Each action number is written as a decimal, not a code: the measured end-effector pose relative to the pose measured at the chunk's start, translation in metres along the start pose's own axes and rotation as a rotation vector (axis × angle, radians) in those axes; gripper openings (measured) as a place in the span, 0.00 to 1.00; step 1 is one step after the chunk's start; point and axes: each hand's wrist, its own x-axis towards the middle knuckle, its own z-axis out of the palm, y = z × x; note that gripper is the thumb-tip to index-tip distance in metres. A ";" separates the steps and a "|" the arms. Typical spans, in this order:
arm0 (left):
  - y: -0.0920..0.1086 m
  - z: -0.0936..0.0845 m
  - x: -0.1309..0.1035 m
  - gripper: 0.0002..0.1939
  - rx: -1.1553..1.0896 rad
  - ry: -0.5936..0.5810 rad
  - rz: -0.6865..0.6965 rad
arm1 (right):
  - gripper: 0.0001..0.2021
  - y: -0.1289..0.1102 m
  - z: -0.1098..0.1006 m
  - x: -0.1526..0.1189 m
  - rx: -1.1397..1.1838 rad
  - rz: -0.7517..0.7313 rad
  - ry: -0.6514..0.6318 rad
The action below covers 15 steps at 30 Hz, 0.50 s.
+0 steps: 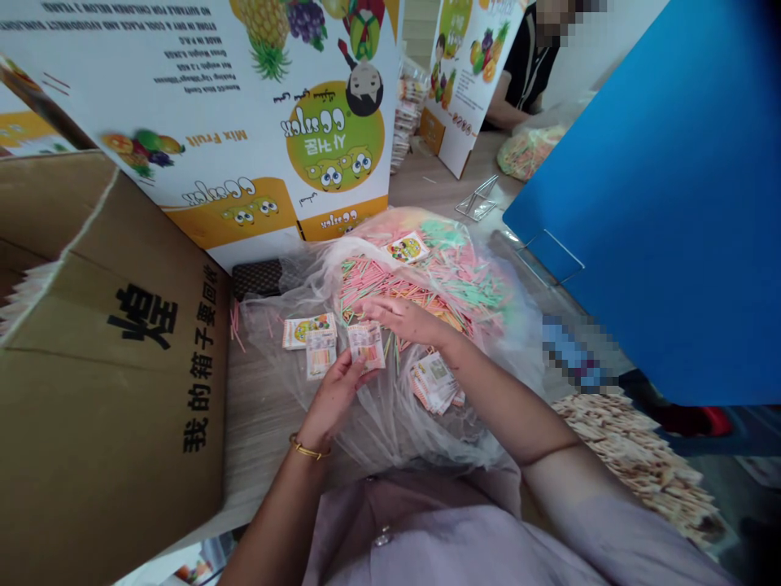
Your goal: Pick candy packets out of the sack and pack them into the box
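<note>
My left hand (339, 386) pinches a small printed packet (368, 352) whose clear window shows coloured candy sticks. My right hand (406, 319) is just above that packet's top edge, its fingers stretched out to the left and held close together; nothing shows in them. Behind it, a large clear plastic bag (317, 264) lies open with pink, green and orange candy sticks (384, 279) in a heap. Left of the held packet are another windowed packet (320, 356) and a fruit-printed packet (294, 333). A pile of packets (434, 387) lies under my right forearm.
A brown cardboard box (115, 391) stands at the left. White fruit-printed cartons (237, 155) rise behind the bag, and a blue panel (659, 212) blocks the right. Wire stands (479, 199) and many packets (634, 456) lie there too. A person (518, 89) sits at the back.
</note>
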 end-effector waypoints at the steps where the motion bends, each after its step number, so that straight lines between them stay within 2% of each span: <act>1: 0.000 -0.001 0.001 0.24 0.027 -0.016 0.019 | 0.23 0.001 0.000 0.000 0.025 -0.005 0.050; 2: 0.000 -0.001 0.001 0.25 0.054 -0.023 0.034 | 0.22 0.002 0.001 0.000 0.036 -0.007 0.055; 6: -0.003 -0.005 0.002 0.24 0.133 -0.017 -0.015 | 0.21 0.005 0.005 0.002 0.000 0.038 -0.175; 9: -0.005 -0.007 -0.001 0.25 0.165 -0.005 -0.028 | 0.22 0.005 0.009 0.003 0.015 0.072 -0.133; 13: -0.009 -0.014 -0.010 0.25 0.164 0.040 0.018 | 0.11 0.001 0.020 0.006 -0.168 0.004 -0.270; 15: -0.012 -0.024 -0.017 0.24 0.241 0.163 0.116 | 0.07 0.001 0.032 0.011 -0.240 0.006 -0.224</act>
